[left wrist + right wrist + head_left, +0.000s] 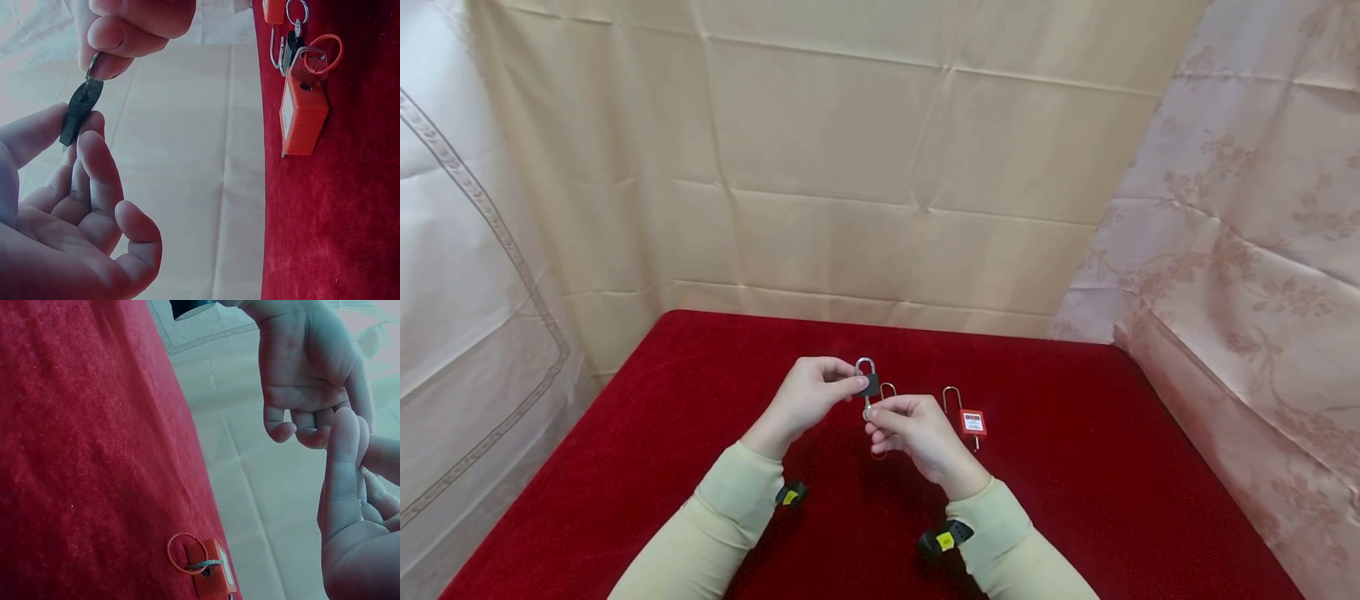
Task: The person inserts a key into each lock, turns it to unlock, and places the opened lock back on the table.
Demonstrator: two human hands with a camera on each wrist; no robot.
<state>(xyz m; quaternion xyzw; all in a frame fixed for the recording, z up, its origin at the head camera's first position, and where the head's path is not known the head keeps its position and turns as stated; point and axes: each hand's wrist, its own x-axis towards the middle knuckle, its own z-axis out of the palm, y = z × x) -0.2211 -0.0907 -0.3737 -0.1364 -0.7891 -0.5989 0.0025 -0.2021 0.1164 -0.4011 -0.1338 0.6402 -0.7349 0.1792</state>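
Observation:
My left hand [808,392] pinches a small black padlock [870,385] between thumb and fingers, its silver shackle pointing up. Just below, my right hand [910,429] pinches a key [867,408] at the padlock's underside. From underneath, the left wrist view shows the black padlock [80,114] with the key [94,64] at its keyhole, the right fingers [122,31] gripping the key's head. In the right wrist view, my right hand [350,506] hides the padlock, and the left hand [309,369] faces it palm on.
A red padlock [973,422] with a white label, long shackle and key lies right of my hands. Another red padlock [304,115], with a key and a red ring, lies on the red cloth [700,467], partly behind my right hand in the head view. Curtains hang around the table.

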